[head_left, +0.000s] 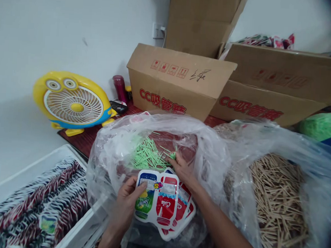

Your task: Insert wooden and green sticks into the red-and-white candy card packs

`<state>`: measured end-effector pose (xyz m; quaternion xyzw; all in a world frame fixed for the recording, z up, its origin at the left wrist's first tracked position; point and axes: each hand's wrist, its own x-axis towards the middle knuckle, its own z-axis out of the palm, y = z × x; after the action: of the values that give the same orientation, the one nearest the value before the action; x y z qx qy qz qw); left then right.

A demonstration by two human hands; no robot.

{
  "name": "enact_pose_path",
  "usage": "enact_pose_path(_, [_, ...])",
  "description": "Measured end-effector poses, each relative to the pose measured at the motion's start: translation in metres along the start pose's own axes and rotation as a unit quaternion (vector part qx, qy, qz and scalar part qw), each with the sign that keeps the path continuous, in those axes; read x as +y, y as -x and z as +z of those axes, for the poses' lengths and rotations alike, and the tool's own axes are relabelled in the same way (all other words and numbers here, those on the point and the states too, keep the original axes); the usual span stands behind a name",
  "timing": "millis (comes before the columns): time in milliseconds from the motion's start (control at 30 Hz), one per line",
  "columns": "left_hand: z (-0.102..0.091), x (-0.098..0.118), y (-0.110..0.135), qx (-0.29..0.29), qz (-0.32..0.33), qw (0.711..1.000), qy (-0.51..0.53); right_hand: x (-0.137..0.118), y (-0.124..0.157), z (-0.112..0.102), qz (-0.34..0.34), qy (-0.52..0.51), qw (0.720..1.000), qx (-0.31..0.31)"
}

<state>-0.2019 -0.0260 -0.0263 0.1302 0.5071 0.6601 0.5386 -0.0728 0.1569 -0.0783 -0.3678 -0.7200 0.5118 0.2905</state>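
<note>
My left hand [129,196] is closed on a fanned stack of flat bottle-shaped packets [166,202], printed "Sprite" in green and "Cola" in red. Its thumb presses on the front packet. Behind the stack lies an open clear plastic bag [211,151] with thin green sticks [148,154] in it. My right hand [182,168] reaches into this bag, its fingers pinched on a few of the green sticks. How many it holds is hidden by the fingers.
A white bin [75,148] full of packed packets stands at left. At right is a plastic bag of brown sticks [278,205]. Behind are cardboard boxes [179,80], a yellow fan [77,105], a dark red bottle [119,87] and a green bundle [322,125].
</note>
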Motion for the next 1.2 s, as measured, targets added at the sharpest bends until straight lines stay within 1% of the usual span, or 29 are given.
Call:
enact_pose_path(133, [-0.001,-0.002,0.000,-0.016,0.005,1.000,-0.027,-0.005,0.003,0.000,0.002,0.004,1.000,-0.002])
enact_pose_path(333, [-0.005,-0.007,0.003,-0.017,0.007,0.999,-0.051,-0.011,0.005,0.003,-0.014,0.042,0.999,0.026])
enact_pose_path(433, [-0.005,-0.009,0.003,-0.027,0.003,0.998,-0.059,-0.008,0.004,0.000,0.003,-0.043,0.999,0.025])
enact_pose_path(533, [-0.001,-0.009,0.002,-0.037,0.001,0.997,-0.063,-0.007,0.001,-0.004,0.034,-0.141,0.988,0.048])
enact_pose_path(667, [0.006,-0.008,-0.004,-0.049,-0.003,0.996,-0.076,-0.011,-0.003,-0.006,0.061,-0.210,0.973,0.068])
enact_pose_path(800, [0.009,-0.011,-0.013,-0.051,0.001,0.993,-0.109,-0.012,-0.007,-0.009,0.084,-0.246,0.963,0.068])
enact_pose_path(933, [0.008,-0.014,-0.020,-0.050,0.011,0.986,-0.159,-0.017,-0.004,-0.017,0.079,-0.261,0.959,0.080])
enact_pose_path(1000, [0.009,-0.013,-0.020,-0.055,0.010,0.982,-0.178,-0.027,0.005,-0.020,0.070,-0.309,0.945,0.077])
enact_pose_path(1033, [0.010,-0.012,-0.019,-0.062,0.008,0.981,-0.181,-0.034,0.011,-0.021,0.065,-0.348,0.932,0.074])
enact_pose_path(1133, [0.017,-0.007,-0.016,-0.095,-0.012,0.982,-0.165,-0.060,0.034,-0.021,0.053,-0.468,0.879,0.070])
enact_pose_path(1200, [0.022,-0.005,-0.013,-0.113,-0.026,0.982,-0.146,-0.076,0.050,-0.019,0.055,-0.504,0.859,0.072])
